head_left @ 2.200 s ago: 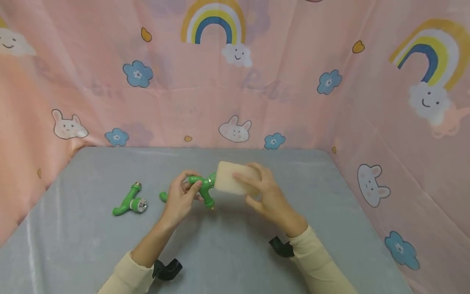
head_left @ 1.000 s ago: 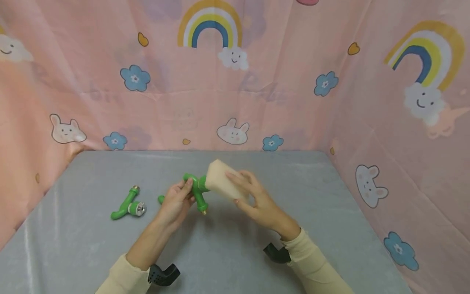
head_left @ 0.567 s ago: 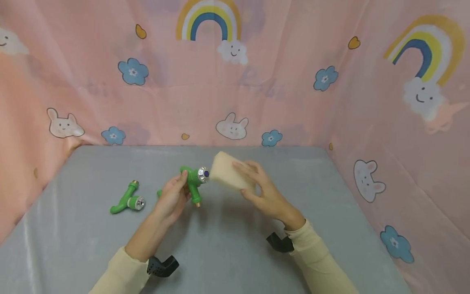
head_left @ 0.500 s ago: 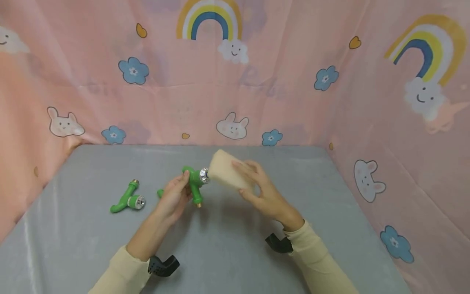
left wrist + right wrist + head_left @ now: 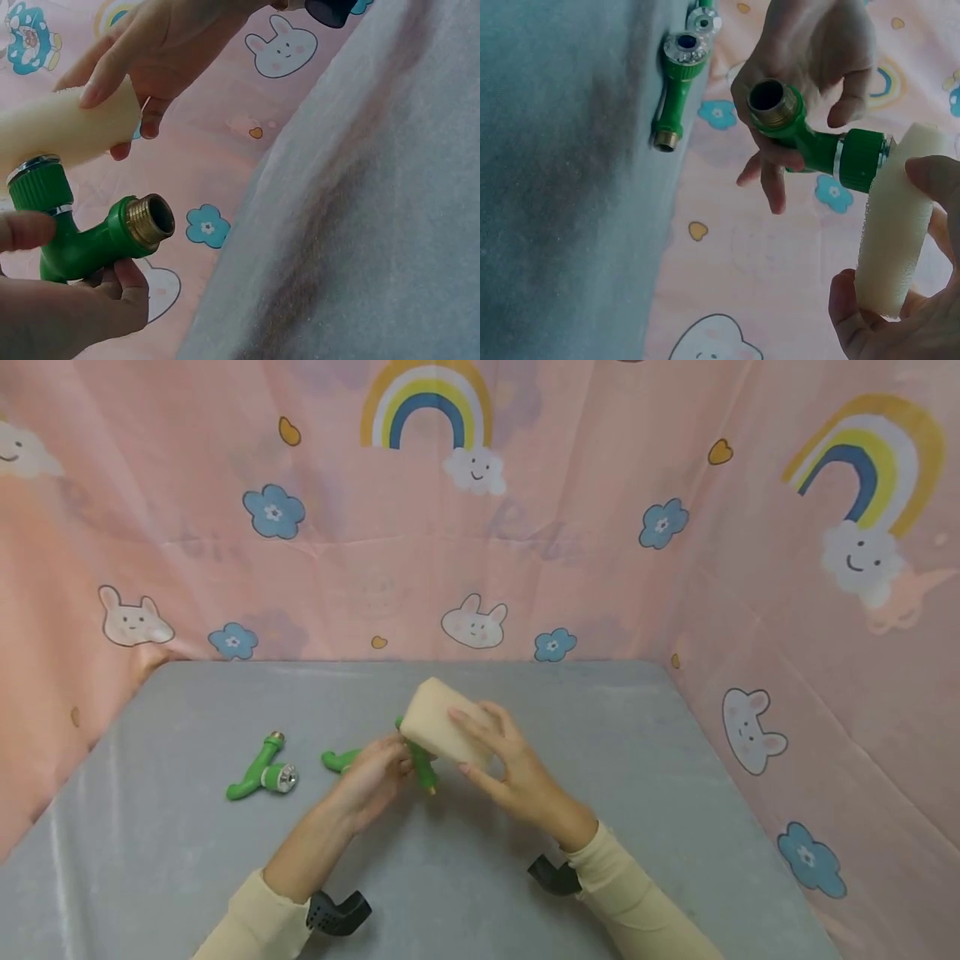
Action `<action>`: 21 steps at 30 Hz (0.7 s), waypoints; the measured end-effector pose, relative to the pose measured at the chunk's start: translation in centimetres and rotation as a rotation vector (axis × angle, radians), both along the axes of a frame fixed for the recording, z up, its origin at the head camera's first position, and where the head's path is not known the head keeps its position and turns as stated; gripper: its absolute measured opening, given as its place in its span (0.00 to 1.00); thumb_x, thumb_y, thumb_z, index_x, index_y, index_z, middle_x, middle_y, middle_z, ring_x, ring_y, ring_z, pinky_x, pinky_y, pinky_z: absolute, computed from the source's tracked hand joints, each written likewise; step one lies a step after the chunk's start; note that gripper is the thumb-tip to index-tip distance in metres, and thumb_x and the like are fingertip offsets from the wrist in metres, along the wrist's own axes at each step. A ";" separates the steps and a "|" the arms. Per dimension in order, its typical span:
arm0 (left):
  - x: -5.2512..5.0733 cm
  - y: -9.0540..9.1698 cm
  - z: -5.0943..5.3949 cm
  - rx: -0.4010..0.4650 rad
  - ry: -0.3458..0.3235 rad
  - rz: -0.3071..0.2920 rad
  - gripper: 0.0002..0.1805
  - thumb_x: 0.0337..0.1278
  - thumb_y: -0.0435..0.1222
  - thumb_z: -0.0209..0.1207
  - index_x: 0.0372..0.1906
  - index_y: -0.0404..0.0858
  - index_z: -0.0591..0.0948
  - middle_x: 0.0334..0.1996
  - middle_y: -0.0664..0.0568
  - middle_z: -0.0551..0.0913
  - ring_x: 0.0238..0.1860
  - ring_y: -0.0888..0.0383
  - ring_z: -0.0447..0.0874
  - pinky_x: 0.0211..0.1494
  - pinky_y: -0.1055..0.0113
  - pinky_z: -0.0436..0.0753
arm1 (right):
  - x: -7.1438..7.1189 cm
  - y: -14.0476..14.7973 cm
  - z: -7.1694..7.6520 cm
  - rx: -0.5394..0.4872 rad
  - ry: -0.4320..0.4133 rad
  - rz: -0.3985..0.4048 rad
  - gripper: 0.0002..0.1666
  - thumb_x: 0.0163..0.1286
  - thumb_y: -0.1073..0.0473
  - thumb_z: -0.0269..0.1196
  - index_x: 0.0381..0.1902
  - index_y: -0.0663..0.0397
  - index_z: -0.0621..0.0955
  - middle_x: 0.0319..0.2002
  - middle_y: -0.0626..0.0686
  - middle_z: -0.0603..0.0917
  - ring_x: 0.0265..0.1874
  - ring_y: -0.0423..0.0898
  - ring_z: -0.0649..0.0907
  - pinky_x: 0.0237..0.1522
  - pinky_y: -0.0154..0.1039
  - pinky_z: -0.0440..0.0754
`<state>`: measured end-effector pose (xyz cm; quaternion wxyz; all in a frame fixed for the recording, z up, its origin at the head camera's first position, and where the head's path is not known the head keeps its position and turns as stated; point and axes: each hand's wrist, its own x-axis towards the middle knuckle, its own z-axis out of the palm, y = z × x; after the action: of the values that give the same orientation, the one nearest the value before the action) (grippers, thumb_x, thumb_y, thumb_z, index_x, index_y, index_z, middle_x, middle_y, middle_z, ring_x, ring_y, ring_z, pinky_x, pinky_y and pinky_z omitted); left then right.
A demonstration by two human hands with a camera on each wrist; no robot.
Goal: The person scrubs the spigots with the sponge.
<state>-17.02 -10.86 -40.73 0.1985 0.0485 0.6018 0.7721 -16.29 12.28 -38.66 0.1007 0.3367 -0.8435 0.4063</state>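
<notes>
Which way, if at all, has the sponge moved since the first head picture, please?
Yes, the sponge has shifted left, judged against the central rabbit print in the head view.

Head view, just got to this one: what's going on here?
A person is working with both hands above a grey table. The left hand holds a green tap up off the surface, while the right hand grips a pale sponge-like block against the tap's knob end. Two similar taps lie on the table to the left: one in full view, the other partly hidden behind the left hand.
</notes>
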 end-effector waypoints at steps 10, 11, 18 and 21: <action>0.7 0.2 -0.6 -0.236 0.120 -0.129 0.30 0.76 0.43 0.54 0.75 0.41 0.63 0.51 0.47 0.86 0.58 0.53 0.81 0.69 0.52 0.72 | 0.3 -0.3 -0.4 0.022 0.061 -0.022 0.38 0.68 0.60 0.69 0.74 0.43 0.70 0.69 0.66 0.66 0.64 0.64 0.73 0.54 0.58 0.82; 0.7 0.2 -0.6 -0.249 0.121 -0.138 0.29 0.76 0.44 0.54 0.75 0.41 0.62 0.51 0.49 0.85 0.56 0.53 0.81 0.66 0.55 0.73 | 0.4 -0.3 -0.4 0.029 0.064 -0.021 0.38 0.68 0.60 0.69 0.74 0.43 0.70 0.69 0.66 0.66 0.63 0.64 0.73 0.54 0.58 0.82; 0.6 0.4 -0.6 -0.179 0.112 -0.129 0.35 0.76 0.47 0.53 0.77 0.45 0.53 0.44 0.55 0.85 0.51 0.53 0.82 0.57 0.61 0.77 | 0.3 -0.5 -0.3 0.014 0.054 -0.031 0.40 0.68 0.59 0.69 0.75 0.42 0.69 0.70 0.66 0.65 0.62 0.64 0.74 0.51 0.55 0.82; 0.4 0.3 -0.4 -0.149 0.127 -0.112 0.33 0.77 0.45 0.52 0.77 0.40 0.56 0.43 0.57 0.86 0.46 0.55 0.84 0.55 0.58 0.81 | 0.1 -0.5 -0.3 0.026 0.051 -0.029 0.41 0.67 0.59 0.70 0.75 0.42 0.69 0.69 0.66 0.65 0.60 0.63 0.75 0.49 0.52 0.82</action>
<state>-16.66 -10.59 -41.17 0.2061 0.1159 0.6654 0.7081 -16.21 11.76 -38.97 0.1238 0.3360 -0.8507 0.3849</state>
